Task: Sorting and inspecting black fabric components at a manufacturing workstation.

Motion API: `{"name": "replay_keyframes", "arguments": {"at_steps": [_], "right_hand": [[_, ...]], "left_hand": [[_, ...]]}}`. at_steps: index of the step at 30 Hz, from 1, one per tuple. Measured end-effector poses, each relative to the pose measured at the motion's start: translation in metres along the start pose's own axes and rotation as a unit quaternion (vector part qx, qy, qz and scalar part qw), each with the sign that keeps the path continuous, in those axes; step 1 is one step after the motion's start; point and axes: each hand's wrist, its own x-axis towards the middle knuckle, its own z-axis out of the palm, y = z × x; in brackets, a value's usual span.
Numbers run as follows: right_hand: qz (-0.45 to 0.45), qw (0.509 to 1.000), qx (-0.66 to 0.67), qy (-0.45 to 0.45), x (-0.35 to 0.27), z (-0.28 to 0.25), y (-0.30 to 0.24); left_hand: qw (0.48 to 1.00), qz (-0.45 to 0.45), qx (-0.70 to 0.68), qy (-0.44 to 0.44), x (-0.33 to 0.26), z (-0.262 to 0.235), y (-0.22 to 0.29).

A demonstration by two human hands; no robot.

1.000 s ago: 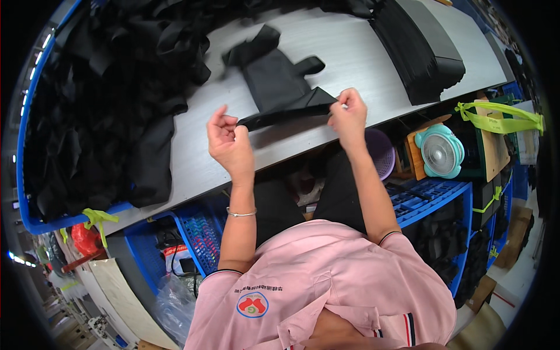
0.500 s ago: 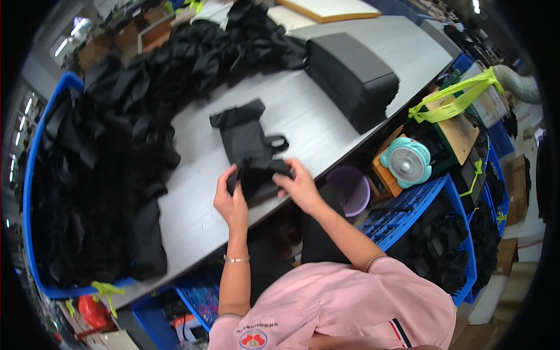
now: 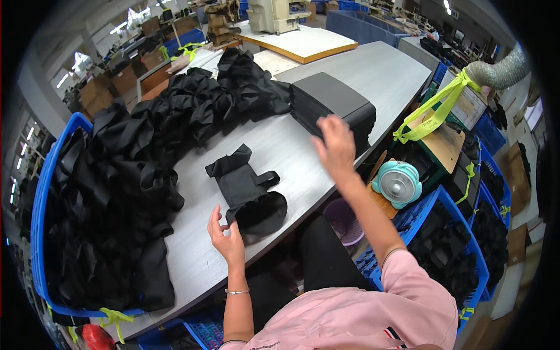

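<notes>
A smooth, pale grey table [image 3: 195, 254] carries a heap of crumpled, matte black fabric [image 3: 111, 216] and a squared, dense black stack [image 3: 335, 96]. Between them lies a black cloth piece [image 3: 238, 184], flat above, its near end gaping in a rounded pocket, a loop [image 3: 268, 178] at its side. The right hand [image 3: 337, 149], motion-blurred, is loosely open before the stack, visibly holding nothing; contact is unclear. The left hand [image 3: 227, 236] half-curls at the pocket's edge; whether it grips cannot be told. The pocket's inside is dark.
</notes>
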Motion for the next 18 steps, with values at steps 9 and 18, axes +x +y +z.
{"name": "replay_keyframes", "arguments": {"at_steps": [9,18], "right_hand": [[0.091,0.987,-0.055,-0.124,0.05,0.038,0.117],[0.067,0.993,-0.033,-0.096,0.043,0.038,0.117]], "left_hand": [[0.99,-0.089,-0.109,0.027,-0.039,-0.025,0.002],[0.961,-0.121,-0.235,-0.078,-0.066,-0.02,0.024]]}}
